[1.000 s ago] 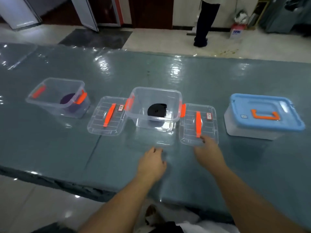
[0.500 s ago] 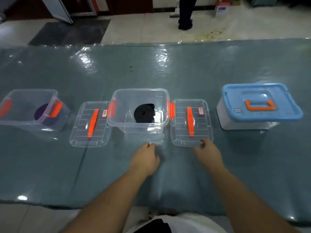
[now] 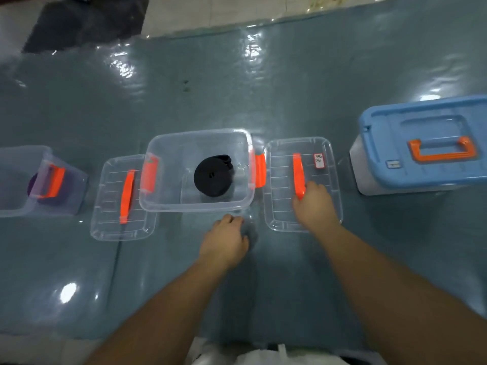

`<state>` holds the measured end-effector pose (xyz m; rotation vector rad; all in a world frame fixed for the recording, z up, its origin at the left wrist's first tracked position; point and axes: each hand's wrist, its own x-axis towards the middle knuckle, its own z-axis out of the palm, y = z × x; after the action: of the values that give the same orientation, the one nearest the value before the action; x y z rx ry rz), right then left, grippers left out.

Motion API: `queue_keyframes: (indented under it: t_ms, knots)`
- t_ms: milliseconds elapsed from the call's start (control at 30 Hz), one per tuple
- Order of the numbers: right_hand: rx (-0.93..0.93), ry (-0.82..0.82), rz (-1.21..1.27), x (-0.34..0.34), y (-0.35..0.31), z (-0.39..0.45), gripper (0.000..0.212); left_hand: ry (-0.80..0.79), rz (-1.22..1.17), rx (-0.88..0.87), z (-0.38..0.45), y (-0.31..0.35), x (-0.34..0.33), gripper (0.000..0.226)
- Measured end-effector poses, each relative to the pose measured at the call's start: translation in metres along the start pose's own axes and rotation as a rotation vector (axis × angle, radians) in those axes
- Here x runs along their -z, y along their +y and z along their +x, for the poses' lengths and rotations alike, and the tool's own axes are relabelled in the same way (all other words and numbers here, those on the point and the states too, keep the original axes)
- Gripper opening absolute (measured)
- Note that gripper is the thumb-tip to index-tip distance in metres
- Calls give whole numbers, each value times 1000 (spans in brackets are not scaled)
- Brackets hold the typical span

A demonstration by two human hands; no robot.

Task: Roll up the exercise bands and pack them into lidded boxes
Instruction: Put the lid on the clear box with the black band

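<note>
A clear open box (image 3: pixel 197 204) with orange side latches is seen at the middle of the row, and a black exercise band (image 3: pixel 212 176), rolled into a flat coil, is laid on its floor. A clear lid (image 3: pixel 326 164) with an orange handle strip and a small white label is laid flat just right of this box. A second clear lid (image 3: pixel 110 206) of the same kind is laid flat just left of it, its far corner tucked under the box's left latch. Further left, another clear open box (image 3: pixel 15 206) is cut off by the frame edge, and a purple rolled band (image 3: pixel 33 181) is seen inside it. At the far right, a box (image 3: pixel 369 177) is closed under a blue lid (image 3: pixel 379 143) with an orange handle.
</note>
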<state>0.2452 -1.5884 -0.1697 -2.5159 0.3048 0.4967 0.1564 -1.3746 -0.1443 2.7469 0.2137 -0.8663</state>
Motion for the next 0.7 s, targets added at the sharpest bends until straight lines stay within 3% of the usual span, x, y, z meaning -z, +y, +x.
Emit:
queue_keyframes:
  t_ms: [167, 500, 700]
  knots:
    - [43, 49, -159, -6, -12, 35, 39, -21, 50, 19, 19, 1, -3, 51]
    - [-80, 74, -183, -8, -22, 60, 20, -32, 91, -48, 17, -11, -14, 45]
    - [-87, 61, -138, -3, -10, 29, 29, -15, 58, -65, 4, -19, -1, 46]
